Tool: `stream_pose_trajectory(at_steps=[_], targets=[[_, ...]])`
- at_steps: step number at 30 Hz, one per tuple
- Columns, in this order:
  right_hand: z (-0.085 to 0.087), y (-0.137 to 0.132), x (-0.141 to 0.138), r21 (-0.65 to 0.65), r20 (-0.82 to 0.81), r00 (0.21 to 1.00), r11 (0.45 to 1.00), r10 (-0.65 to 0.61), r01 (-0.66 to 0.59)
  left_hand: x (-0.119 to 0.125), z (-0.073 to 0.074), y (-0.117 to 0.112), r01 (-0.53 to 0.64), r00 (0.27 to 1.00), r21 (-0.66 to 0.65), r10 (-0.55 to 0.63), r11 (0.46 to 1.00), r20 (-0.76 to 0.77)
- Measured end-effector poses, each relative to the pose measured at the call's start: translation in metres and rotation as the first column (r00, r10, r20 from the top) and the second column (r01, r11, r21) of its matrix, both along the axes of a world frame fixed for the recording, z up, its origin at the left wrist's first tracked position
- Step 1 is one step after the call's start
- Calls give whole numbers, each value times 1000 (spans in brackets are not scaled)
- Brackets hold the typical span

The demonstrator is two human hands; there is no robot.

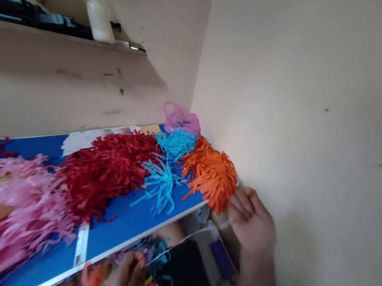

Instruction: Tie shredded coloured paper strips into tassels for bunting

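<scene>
My left hand (126, 277) is low at the table's front edge, fingers pinched on a white string (183, 239) with a bit of orange paper at the fingertips. Around it hang multicoloured paper fringes (158, 258), blue, orange and yellow, partly hidden by the hand. The string slants up to the right towards my right hand (252, 224), whose fingers are closed at its far end; blur softens the grip. Right beside those fingers, an orange paper fringe bunch (213, 174) lies over the table corner. Light blue paper fringes (163, 181) lie to its left.
Red fringes (113, 168) and pink fringes (28, 206) cover much of the blue table (131, 219). A pink plastic bag (181, 119) sits at the back corner. Above, a wall shelf (60, 34) holds a nozzle bottle (100, 18). A wall stands close on the right.
</scene>
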State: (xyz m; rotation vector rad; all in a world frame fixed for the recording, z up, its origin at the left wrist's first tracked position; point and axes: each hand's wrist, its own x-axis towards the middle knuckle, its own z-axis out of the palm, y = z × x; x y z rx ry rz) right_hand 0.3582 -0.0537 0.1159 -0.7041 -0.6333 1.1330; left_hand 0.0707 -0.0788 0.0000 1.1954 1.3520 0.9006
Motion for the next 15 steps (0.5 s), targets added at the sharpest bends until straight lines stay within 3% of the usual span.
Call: stream_pose_trajectory(at_steps=[2, 4, 6, 7, 10, 15], targets=[[-13, -12, -22, -11, 260, 966, 1000, 6, -4, -5, 13, 2, -43, 997, 1, 43, 999, 59], [-34, -15, -51, -151, 449, 873, 979, 189, -134, -8, 24, 3, -107, 959, -117, 133, 987, 251], [-55, -12, -83, -294, 539, 752, 921, 379, -254, -8, 31, 4, -108, 829, -319, 263, 942, 494], [-63, -11, -96, -317, 590, 693, 908, 414, -273, -7, 33, 3, -78, 752, -393, 313, 916, 580], [-73, -10, -123, -201, 743, 596, 950, 307, -238, -4, 33, 0, -54, 627, -453, 383, 890, 678], [-72, -15, -132, -113, 900, 388, 966, 198, -232, -9, 25, -4, -97, 591, -477, 436, 874, 679]])
